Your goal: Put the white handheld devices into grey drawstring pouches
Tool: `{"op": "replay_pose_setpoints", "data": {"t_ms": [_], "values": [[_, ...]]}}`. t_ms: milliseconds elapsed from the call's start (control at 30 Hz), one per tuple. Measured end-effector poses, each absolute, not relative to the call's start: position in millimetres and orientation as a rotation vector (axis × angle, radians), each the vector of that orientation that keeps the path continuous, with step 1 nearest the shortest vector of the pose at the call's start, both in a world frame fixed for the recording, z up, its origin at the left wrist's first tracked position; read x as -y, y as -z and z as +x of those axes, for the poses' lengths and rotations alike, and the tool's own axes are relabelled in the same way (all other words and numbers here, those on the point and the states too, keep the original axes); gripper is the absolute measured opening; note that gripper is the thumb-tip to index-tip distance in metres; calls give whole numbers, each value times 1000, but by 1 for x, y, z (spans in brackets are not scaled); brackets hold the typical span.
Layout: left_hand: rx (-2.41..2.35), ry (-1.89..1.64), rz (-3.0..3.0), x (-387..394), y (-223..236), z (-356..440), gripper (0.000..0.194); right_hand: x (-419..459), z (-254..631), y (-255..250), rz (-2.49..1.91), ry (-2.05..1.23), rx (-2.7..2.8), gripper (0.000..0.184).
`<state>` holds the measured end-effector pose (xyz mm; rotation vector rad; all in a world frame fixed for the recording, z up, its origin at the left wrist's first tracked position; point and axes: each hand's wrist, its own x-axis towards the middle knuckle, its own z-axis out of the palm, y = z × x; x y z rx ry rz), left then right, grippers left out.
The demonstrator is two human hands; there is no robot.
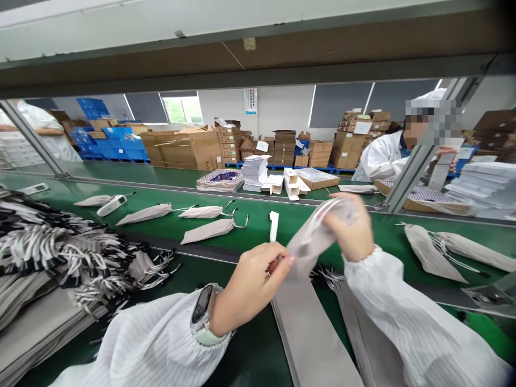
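At the centre of the frame, a soft grey cloth drawstring pouch (308, 244) hangs between both hands, above a stack of flat grey cloth pouches (312, 328) at the lower centre. The left hand (252, 285) has its thumb and index finger pinching the pouch's lower edge, probably to steady the limp fabric. The right hand (350, 228) curls at the upper end, perhaps to spread the mouth; cloth hides its fingertips, so I cannot tell whether they pinch. Just beyond the left hand, a slim white plastic device (273, 226) lies on the green surface (250, 220), seemingly within easy reach. Filled-looking grey pouches (209, 230) lie apart at centre left, while a heaped pile of corded grey pouches (44, 317) fills the lower left, presumably kept close as supply.
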<state>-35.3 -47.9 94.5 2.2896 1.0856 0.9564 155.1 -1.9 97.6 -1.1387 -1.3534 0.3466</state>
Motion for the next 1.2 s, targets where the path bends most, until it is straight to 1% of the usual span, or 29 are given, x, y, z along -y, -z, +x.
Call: {"op": "replay_pose_setpoints", "data": {"t_ms": [67, 100, 200, 300, 400, 467, 533, 600, 667, 767, 800, 833, 900, 1000, 1067, 1133, 1200], "values": [[-1107, -775, 2433, 40, -79, -33, 16, -16, 183, -100, -1402, -10, 1111, 50], [-1125, -677, 2511, 35, -69, -31, 15, -24, 195, -97, -1571, 56, 1080, 52], [-1203, -467, 2678, 22, -41, -29, 17, -42, 217, -66, -2103, 4, 1239, 60], [-1249, -441, 2725, 17, -27, -29, 11, -54, 221, -29, -2326, 43, 1445, 65], [-1293, -454, 2782, 22, -28, -28, 5, -61, 206, -9, -2263, 157, 1803, 63], [-1313, -457, 2819, 28, -30, -26, 7, -62, 187, -6, -2064, 64, 2095, 56], [-1345, -442, 2876, 32, -32, -24, 14, -64, 165, -4, -1918, -129, 2219, 49], [-1374, -411, 2936, 34, -33, -23, 20, -69, 147, -1, -1885, -319, 2161, 45], [-1384, -368, 2974, 33, -33, -24, 19, -77, 139, 2, -1888, -453, 2040, 37], [-1340, -336, 2955, 30, -37, -27, 9, -90, 147, 6, -1920, -535, 1856, 18], [-1287, -338, 2920, 30, -40, -28, 3, -93, 153, 7, -1927, -566, 1779, 14], [-1216, -350, 2871, 30, -45, -30, 3, -95, 158, 7, -1918, -612, 1700, 13], [-1057, -396, 2748, 31, -56, -32, 11, -95, 167, 4, -1844, -748, 1559, 20], [-899, -503, 2576, 32, -73, -33, 15, -84, 170, -11, -1650, -959, 1415, 40], [-892, -545, 2478, 30, -80, -34, 16, -71, 167, -30, -1387, -1152, 1328, 61], [-906, -562, 2397, 28, -83, -35, 20, -56, 163, -54, -1040, -1343, 1255, 86], [-861, -603, 2352, 26, -83, -35, 19, -41, 157, -78, -779, -1445, 1239, 104]]}}
